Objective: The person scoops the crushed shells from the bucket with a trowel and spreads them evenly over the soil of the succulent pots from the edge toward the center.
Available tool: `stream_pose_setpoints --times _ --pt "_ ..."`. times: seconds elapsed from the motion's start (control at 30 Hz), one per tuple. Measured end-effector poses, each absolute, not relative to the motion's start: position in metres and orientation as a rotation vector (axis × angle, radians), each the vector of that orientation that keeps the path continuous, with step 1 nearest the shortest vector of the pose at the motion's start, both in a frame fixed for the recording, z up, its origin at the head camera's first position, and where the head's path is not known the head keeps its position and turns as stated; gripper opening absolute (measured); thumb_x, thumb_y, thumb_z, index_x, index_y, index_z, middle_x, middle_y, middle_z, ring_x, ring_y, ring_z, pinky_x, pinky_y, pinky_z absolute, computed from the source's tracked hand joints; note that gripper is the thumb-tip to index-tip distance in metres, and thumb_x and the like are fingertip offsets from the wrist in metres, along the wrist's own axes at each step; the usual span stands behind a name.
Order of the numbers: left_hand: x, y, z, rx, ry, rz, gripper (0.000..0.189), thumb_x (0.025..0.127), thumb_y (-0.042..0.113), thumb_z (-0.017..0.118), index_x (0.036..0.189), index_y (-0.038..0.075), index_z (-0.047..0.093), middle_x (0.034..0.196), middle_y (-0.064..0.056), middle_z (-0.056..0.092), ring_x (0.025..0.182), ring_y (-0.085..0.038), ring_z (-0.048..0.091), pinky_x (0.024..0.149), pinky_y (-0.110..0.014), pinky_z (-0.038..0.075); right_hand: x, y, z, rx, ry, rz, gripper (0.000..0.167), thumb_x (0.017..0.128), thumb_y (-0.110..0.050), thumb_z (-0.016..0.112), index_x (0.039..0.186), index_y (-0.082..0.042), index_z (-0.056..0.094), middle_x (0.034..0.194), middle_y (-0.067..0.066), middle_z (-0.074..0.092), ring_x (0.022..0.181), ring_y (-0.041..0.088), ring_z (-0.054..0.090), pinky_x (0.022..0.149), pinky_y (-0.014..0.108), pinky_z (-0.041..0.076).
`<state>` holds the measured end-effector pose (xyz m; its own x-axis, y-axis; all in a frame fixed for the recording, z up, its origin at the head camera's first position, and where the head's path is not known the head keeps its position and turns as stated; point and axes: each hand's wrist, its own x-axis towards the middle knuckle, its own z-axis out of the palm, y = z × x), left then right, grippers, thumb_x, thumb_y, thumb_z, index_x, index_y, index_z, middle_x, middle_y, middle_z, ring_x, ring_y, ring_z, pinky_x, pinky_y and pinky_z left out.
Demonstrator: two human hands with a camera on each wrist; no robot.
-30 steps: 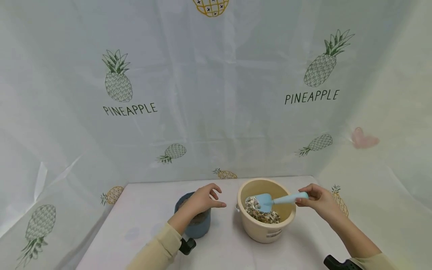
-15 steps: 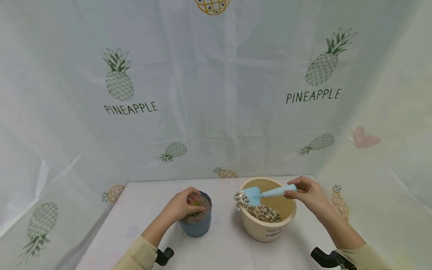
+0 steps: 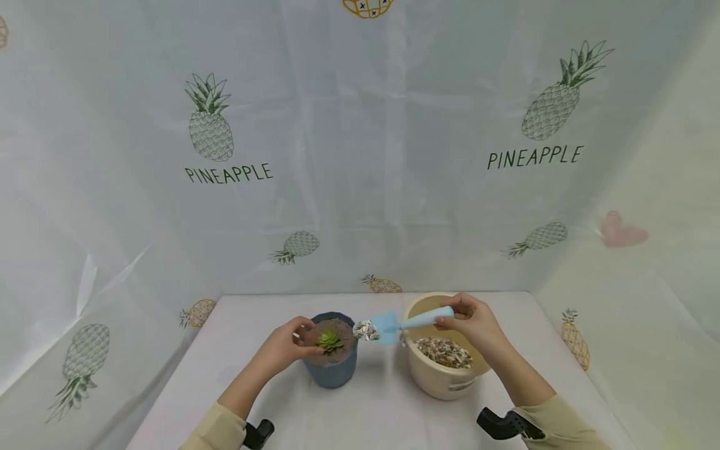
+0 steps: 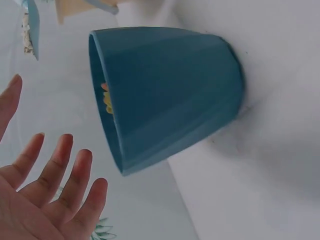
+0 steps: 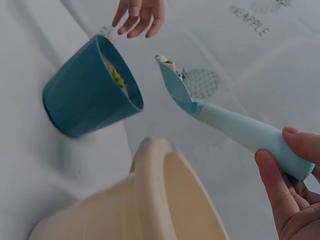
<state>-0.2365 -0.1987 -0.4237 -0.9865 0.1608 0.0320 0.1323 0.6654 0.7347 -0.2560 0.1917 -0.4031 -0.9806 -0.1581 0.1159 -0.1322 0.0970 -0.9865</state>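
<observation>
My right hand (image 3: 471,322) grips the end of a light blue trowel (image 5: 240,127) by its handle. Its blade carries a heap of pale gravel-like bits (image 3: 366,330) and hangs between the two containers, close to the blue pot's right rim. In the blue flower pot (image 4: 165,95) a small green succulent (image 3: 330,340) sits in brown soil. My left hand (image 3: 289,342) hovers over the pot's left side with fingers spread and relaxed; the left wrist view shows it apart from the rim, holding nothing.
A cream bucket (image 3: 444,382) with more mixed gravel-like bits (image 3: 444,352) stands right of the pot, under my right forearm. Both stand on a white-covered table (image 3: 388,412). A pineapple-print curtain (image 3: 349,156) closes off the back and sides.
The loaded trowel has lifted out of the bucket and moved left toward the pot. My left hand has drawn back left, uncovering the succulent. The head view has shifted slightly.
</observation>
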Motion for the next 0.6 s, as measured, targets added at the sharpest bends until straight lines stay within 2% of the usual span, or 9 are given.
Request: stream_pose_setpoints --times 0.23,0.47,0.6 --pt "-0.235 -0.212 -0.435 0.198 2.865 1.209 0.052 0.076 0.022 0.086 0.119 0.007 0.061 0.099 -0.005 0.064 0.088 -0.022 0.061 0.068 -0.038 0.051 -0.256 0.167 -0.407 -0.243 2.274 -2.079 0.04 0.084 -0.005 0.076 0.115 0.011 0.057 0.1 0.017 0.069 0.086 0.024 0.071 0.079 0.037 0.056" --pt "-0.237 -0.223 -0.447 0.179 2.876 1.2 0.05 0.072 0.02 0.088 0.114 0.006 0.063 0.098 -0.003 0.062 0.093 -0.025 0.06 0.074 -0.043 0.052 -0.259 0.138 -0.411 -0.363 2.248 -2.068 0.031 0.085 0.002 0.073 0.11 0.011 0.058 0.095 0.017 0.068 0.083 0.024 0.071 0.079 0.042 0.056" --pt "-0.241 -0.226 -0.456 0.183 2.867 1.26 0.052 0.072 0.019 0.088 0.115 0.004 0.062 0.099 -0.005 0.062 0.094 -0.027 0.06 0.078 -0.044 0.052 -0.262 0.121 -0.41 -0.349 2.253 -2.043 0.028 0.084 0.002 0.074 0.107 0.007 0.06 0.095 0.015 0.066 0.081 0.023 0.07 0.076 0.04 0.057"
